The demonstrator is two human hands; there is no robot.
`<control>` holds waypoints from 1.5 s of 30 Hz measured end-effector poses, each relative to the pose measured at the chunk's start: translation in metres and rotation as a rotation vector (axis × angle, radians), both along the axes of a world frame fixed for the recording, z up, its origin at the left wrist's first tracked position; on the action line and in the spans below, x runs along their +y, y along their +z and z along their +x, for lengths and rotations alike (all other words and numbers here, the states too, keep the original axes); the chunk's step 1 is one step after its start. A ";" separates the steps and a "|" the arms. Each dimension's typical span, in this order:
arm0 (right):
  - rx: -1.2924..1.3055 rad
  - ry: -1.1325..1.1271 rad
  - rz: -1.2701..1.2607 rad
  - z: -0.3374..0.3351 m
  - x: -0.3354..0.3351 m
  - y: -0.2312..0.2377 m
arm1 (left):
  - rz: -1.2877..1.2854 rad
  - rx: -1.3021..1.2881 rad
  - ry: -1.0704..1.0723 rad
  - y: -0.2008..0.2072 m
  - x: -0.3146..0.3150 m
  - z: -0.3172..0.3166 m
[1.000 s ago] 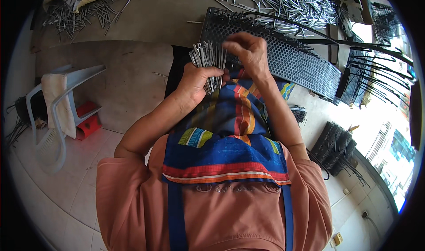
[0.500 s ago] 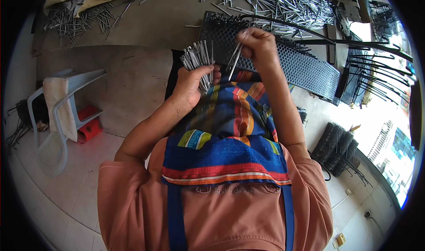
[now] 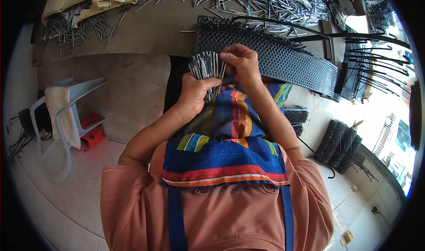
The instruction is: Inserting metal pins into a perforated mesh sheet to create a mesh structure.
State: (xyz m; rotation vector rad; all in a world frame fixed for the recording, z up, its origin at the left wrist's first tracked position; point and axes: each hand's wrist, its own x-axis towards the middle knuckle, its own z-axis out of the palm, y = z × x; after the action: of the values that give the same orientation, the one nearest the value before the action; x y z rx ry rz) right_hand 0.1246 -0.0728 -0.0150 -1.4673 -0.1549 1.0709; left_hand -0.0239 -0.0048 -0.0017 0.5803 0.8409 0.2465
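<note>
My left hand [image 3: 195, 89] grips a bundle of thin grey metal pins [image 3: 207, 67], their ends fanned upward. My right hand [image 3: 241, 63] sits right beside the bundle, its fingertips pinching at the pins on the right side. Just beyond both hands lies a long black perforated strip [image 3: 283, 60] with pins standing along its far edge. A striped multicoloured cloth [image 3: 230, 127] covers my lap under the hands.
Heaps of loose metal pins [image 3: 248, 1] lie on the floor at the top. A white plastic chair [image 3: 66, 118] with a cloth and a red object stands at the left. Black bristled strips [image 3: 338, 147] and black wire frames [image 3: 376, 69] lie at the right.
My right hand, which had been raised toward the perforated strip with a pin, has come back down to the bundle. The left hand keeps hold of the bundle.
</note>
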 end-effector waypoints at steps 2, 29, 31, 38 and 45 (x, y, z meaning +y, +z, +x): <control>0.116 0.104 -0.032 0.013 -0.006 0.008 | 0.023 0.010 -0.012 0.001 0.000 0.000; -1.203 -0.011 -0.008 0.031 0.042 0.007 | -0.162 0.169 -0.131 -0.011 0.005 0.002; -1.210 -0.016 0.052 0.034 0.042 0.005 | -0.188 0.133 -0.058 -0.009 0.005 0.004; -1.269 0.148 -0.018 0.035 0.032 0.007 | -0.260 0.072 -0.019 -0.017 0.004 0.002; -0.093 0.371 -0.152 0.027 0.000 0.023 | -0.223 0.025 -0.083 -0.004 0.001 0.004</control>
State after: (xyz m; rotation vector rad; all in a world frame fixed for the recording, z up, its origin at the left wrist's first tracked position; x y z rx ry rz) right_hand 0.1518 -0.0724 0.0081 -1.6667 -0.4338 1.3347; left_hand -0.0195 -0.0036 -0.0052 0.4087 0.8532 0.0684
